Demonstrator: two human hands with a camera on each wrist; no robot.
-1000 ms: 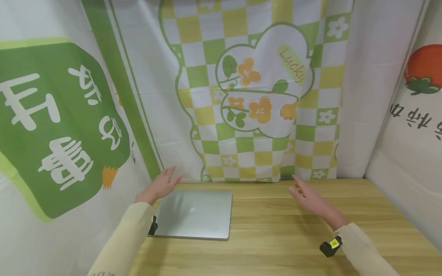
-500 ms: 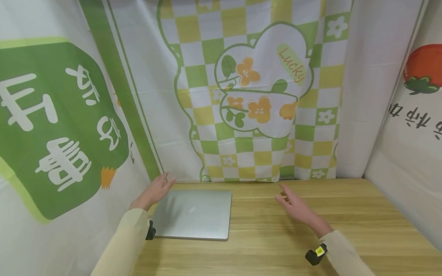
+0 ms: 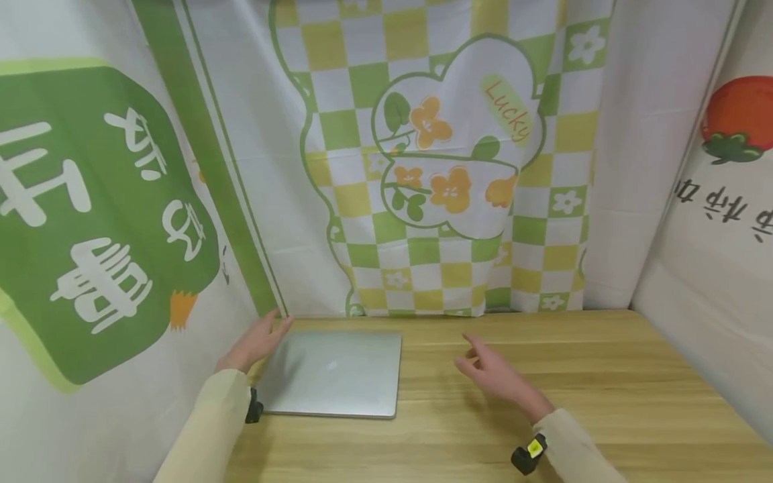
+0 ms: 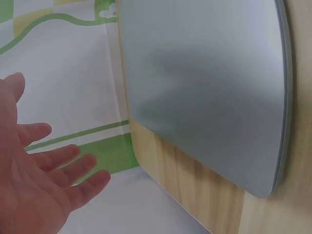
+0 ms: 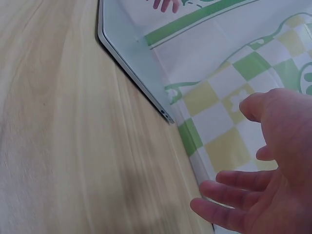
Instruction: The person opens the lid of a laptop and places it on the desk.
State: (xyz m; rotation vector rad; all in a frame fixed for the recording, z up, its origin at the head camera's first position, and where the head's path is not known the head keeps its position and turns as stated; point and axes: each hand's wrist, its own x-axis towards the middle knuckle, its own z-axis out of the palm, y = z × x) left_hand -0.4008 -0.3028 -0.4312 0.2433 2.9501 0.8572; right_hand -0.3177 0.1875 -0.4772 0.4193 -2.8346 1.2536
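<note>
A closed silver laptop (image 3: 338,376) lies flat on the wooden table, left of the middle. My left hand (image 3: 255,343) is at its left side near the far left corner, holding nothing; in the left wrist view the fingers (image 4: 90,187) are spread and relaxed, apart from the laptop lid (image 4: 209,87). My right hand (image 3: 492,372) hovers over the table to the right of the laptop, with nothing in it. In the right wrist view its fingers (image 5: 229,195) are loosely extended, and the laptop's side edge (image 5: 131,73) shows beyond them.
The wooden table (image 3: 543,355) reaches back to a hanging cloth (image 3: 423,261) with green and yellow checks. A white cloth (image 3: 36,429) with a green print hangs at the left, and another cloth (image 3: 718,282) with a tomato print at the right.
My right hand has moved left and slightly down, closer to the laptop. My left hand has shifted a little left and down. The laptop has stayed in place on the table.
</note>
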